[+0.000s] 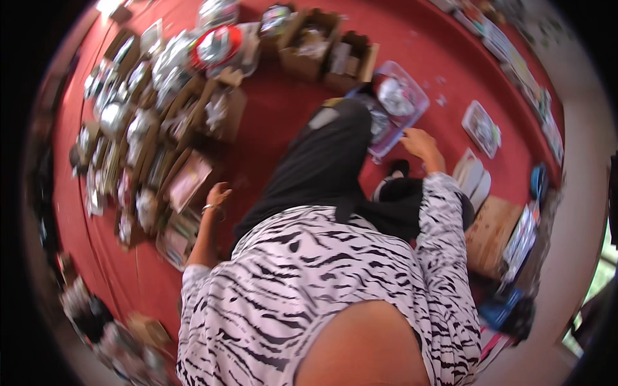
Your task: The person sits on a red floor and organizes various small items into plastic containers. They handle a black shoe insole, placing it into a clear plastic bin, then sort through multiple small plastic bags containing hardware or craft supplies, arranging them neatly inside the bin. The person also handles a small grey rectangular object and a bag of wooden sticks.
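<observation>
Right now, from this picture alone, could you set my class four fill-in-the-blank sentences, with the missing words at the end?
1. The floor covering is coloured ____.
2. The flat pack beside the left hand is coloured ____.
3. The tub by the right hand is made of see-through ____.
4. The patterned top has black markings on ____.

Missing words: red; pink; plastic; white.

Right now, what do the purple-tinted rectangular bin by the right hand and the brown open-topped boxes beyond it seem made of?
The bin: likely smooth, glossy plastic, since its walls look see-through. The boxes: probably matt cardboard, from their flat, dull brown walls; blur hides finer texture.
</observation>
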The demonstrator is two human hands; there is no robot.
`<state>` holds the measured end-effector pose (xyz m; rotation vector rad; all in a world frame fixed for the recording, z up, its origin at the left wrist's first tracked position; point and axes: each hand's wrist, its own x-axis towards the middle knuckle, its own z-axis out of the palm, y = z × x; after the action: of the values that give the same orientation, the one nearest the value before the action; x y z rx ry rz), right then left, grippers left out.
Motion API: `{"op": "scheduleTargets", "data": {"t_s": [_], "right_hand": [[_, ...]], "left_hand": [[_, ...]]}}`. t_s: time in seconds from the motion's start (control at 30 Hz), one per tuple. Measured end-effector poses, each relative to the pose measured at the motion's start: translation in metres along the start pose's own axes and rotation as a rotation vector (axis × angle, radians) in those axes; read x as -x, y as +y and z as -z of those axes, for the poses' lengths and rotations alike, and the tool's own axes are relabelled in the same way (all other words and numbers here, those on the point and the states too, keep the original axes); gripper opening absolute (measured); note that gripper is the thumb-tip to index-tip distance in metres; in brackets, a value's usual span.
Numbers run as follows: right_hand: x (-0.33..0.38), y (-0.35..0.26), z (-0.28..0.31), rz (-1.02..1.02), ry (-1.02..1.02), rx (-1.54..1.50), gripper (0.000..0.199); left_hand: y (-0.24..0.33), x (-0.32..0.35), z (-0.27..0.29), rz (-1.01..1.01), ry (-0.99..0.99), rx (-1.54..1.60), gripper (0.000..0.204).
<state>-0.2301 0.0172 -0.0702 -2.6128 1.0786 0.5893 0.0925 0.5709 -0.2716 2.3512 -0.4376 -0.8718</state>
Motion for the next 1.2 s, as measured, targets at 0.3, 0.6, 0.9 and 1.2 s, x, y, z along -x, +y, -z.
{"op": "scheduleTargets", "data": {"t_s": [0.3,0.6,0.9,1.2], "right_hand": [[-0.006,0.022,-0.021,-0.017,-0.155,0.036,0.034],[0.088,0.063,0.099,-0.239,0.457,-0.181,0.030],[0.126,0.058,0.097,-0.275,0.490,-0.210,0.031],[0.121,0.059,0.072,-0.313,0.376,-0.281,0.026]], "left_hand": [[0.325,0.004,0.018,-0.611,0.212,0.103,0.037],[0.498,-0.003,-0.022,-0.773,0.139,0.159,0.018],[0.401,-0.092,-0.128,-0.152,-0.270,0.342,0.027],[0.328,-0.145,-0.307,0.429,-0.750,0.395,0.023]]}}
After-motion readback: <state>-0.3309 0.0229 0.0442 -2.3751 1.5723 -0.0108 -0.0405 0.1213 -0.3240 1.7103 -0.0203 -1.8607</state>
